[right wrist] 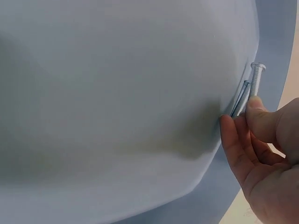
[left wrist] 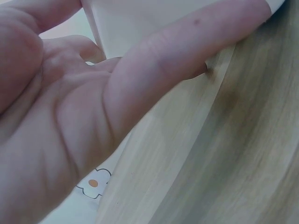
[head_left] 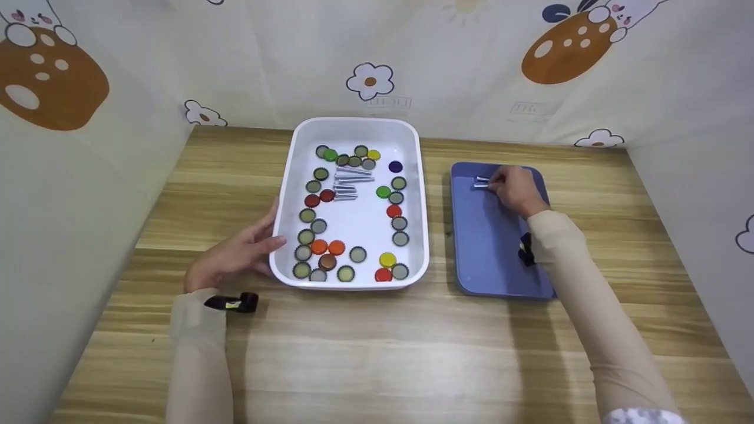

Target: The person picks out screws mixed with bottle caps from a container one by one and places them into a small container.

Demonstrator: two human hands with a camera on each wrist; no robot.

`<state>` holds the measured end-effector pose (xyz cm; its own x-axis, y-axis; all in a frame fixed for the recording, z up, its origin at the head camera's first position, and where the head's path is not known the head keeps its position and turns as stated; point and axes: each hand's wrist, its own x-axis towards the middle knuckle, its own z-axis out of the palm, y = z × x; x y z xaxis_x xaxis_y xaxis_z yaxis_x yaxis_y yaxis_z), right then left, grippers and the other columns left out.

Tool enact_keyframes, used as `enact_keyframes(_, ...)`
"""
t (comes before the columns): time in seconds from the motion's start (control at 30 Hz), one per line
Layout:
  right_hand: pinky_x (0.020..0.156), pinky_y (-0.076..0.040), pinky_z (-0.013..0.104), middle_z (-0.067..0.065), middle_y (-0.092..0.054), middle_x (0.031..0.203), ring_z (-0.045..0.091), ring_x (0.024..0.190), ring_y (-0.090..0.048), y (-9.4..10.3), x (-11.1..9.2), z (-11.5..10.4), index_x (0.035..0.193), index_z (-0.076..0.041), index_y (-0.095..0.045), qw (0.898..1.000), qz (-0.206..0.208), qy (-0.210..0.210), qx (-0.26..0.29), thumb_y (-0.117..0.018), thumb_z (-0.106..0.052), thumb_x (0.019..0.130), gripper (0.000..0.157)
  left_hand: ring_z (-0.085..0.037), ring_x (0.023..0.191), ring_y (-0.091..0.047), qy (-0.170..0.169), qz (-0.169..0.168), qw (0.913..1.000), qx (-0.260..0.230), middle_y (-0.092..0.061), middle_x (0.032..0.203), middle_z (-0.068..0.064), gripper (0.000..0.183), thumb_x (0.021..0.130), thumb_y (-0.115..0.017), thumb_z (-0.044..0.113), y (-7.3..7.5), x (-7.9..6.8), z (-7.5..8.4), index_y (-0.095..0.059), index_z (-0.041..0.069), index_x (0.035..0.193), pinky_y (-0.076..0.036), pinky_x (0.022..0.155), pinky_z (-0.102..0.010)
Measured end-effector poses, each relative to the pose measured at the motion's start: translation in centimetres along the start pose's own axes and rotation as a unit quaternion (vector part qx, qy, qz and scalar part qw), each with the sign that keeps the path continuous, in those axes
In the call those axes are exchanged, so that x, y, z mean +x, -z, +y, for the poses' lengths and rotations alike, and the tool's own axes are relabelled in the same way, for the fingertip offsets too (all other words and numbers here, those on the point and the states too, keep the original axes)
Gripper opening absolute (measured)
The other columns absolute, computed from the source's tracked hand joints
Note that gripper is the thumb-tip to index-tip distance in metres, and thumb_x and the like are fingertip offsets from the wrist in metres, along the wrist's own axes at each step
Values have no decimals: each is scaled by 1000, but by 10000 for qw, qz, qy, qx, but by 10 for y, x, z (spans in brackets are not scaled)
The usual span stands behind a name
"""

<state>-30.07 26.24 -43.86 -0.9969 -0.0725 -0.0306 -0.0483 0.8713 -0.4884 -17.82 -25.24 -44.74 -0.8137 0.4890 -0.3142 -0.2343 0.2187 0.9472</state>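
Over the far end of the blue tray (head_left: 480,253), my right hand (head_left: 518,189) pinches a silver screw (right wrist: 256,81) between thumb and fingers, its flat head pointing outward. A second screw (right wrist: 241,99) lies close beside it against the tray's wall. My left hand (head_left: 244,244) rests against the left side of the white tray (head_left: 425,235), fingers mostly straight along the outer wall and thumb at the rim. Inside the white tray, several silver screws (head_left: 353,178) lie in a row, with bottle caps (head_left: 357,254) of many colours around them.
The wooden table (head_left: 377,353) carries both trays side by side, with a narrow gap between them. A printed cloth (head_left: 283,70) hangs as a wall behind and at both sides. A small black device (head_left: 235,302) is strapped at the left wrist.
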Motion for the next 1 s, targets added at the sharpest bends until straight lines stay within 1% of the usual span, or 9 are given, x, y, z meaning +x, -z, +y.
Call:
enact_keyframes(0.17,79,-52,42,27,-70,103,33,91,-61,1,2,3,105,9,-70,9999,-101,-130,-36,-61,-5,96,19,-47,125,-58,-25,-56,10000,-32,-10,170,-12,77,106,-50,25,0,0,-1,3,48,157,-62,84,-56)
enact_keyframes(0.4,83,-54,45,29,-70,106,35,95,-63,3,4,4,108,10,-70,9999,-70,-84,-114,-61,-4,96,20,-46,123,-59,-92,-53,9999,37,-8,170,-11,78,106,-50,26,1,-1,-1,4,48,157,-62,83,-55)
enact_keyframes(0.63,89,-55,49,30,-70,106,39,100,-64,2,6,5,106,10,-71,9998,-14,-132,-172,-63,-7,96,21,-47,122,-58,-225,-64,9996,182,-5,170,-16,81,105,-52,26,0,1,-2,8,39,158,-63,81,-53)
enact_keyframes(0.77,88,-55,48,29,-71,106,37,98,-64,1,7,5,106,10,-72,9997,16,-172,-157,-63,-6,96,21,-48,122,-58,-239,-45,9993,298,-4,169,-17,82,105,-52,26,1,1,-1,9,39,158,-63,80,-52)
enact_keyframes(1.0,90,-55,48,28,-71,106,37,98,-64,1,6,4,105,9,-73,9997,-5,-224,-97,-64,-5,95,20,-49,124,-57,-178,-43,9995,262,-3,170,-16,81,105,-52,26,1,0,-1,8,42,158,-63,82,-53)
